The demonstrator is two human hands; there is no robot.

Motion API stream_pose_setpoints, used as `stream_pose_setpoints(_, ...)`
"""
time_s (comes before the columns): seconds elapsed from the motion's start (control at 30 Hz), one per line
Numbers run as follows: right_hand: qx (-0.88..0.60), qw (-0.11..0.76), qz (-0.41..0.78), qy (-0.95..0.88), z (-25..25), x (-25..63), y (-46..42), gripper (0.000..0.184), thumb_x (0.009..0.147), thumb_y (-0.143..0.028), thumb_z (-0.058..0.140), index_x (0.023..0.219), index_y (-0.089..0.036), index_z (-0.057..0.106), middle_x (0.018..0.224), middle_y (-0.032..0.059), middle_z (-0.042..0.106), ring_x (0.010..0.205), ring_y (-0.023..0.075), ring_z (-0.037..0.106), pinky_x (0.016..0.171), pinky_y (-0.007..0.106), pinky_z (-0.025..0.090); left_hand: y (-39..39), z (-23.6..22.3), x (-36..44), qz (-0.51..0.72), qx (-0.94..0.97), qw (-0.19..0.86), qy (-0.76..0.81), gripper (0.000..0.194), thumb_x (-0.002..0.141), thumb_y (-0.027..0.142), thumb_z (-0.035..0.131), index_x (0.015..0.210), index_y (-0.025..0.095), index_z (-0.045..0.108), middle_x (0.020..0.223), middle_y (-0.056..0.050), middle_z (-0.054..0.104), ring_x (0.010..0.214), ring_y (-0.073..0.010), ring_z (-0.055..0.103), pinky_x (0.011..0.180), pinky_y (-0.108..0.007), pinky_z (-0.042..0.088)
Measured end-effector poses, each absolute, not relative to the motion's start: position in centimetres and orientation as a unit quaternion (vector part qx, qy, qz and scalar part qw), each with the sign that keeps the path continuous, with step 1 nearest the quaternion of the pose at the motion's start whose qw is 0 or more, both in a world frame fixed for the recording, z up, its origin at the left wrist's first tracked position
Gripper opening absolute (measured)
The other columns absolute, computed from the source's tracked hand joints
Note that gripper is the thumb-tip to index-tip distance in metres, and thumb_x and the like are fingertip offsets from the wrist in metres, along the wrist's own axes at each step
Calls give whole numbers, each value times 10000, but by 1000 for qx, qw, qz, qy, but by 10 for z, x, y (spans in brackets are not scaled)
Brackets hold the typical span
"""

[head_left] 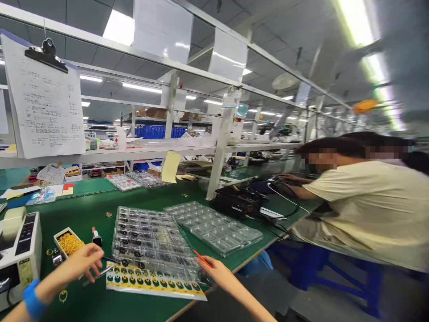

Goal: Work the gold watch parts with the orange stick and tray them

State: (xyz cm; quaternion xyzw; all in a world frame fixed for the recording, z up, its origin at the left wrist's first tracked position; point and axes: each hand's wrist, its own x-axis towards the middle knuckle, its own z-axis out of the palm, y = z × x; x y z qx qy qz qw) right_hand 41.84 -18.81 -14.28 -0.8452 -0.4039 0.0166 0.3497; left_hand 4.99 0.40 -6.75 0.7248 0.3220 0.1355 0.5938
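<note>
My left hand [85, 261], with a blue band on its wrist, reaches over the green bench with fingers loosely bent and apart. Metal tweezers [102, 272] lie just under its fingertips; whether they touch is unclear. My right hand [216, 272] is closed on a thin red pen-like tool [202, 258], close to the right edge of a clear plastic tray [157, 241]. Black round parts sit in the tray's left pockets. Partly under the tray's near edge lies a yellow-and-white sticker sheet [154, 286] with rows of dark ring-shaped cutouts.
A small box of yellow parts [69, 241] and a watch-like item [96, 238] stand near my left hand. At far left is a white tape dispenser [20, 255]. Another clear tray [214, 228] lies behind right, near a black case [237, 201]. A co-worker [368, 205] sits at right.
</note>
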Motion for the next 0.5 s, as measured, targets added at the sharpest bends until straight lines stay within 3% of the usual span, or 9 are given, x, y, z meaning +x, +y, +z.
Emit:
stream_pose_setpoints(0.17,-834,368,61,-406,-148,414,-196,414,683,-489,501,754,-151,729,537,37,633,559,231,625,518,282,483,0,-89,96,124,710,579,382,373,761,426,675,912,152,472,558,39,547,455,-141,541,400,-236,398)
stream_pose_setpoints(0.3,-823,380,77,-415,-149,411,-210,466,670,-544,486,786,-174,743,618,47,683,636,263,660,555,292,513,6,-101,109,118,678,609,394,378,758,462,669,857,174,444,484,29,551,413,-144,544,388,-220,336)
stream_pose_setpoints(0.4,-810,405,59,-421,-153,412,-218,453,642,-564,496,779,-210,743,727,62,728,769,300,689,634,308,547,7,-104,108,134,647,645,383,366,776,493,637,766,174,458,461,38,528,373,-106,503,379,-200,259)
stream_pose_setpoints(0.5,-811,418,-14,-410,-161,418,-222,390,647,-550,537,769,-236,733,819,74,743,855,303,688,690,305,561,2,-103,106,170,613,678,367,341,798,434,620,665,166,456,411,74,433,321,-57,360,378,-201,198)
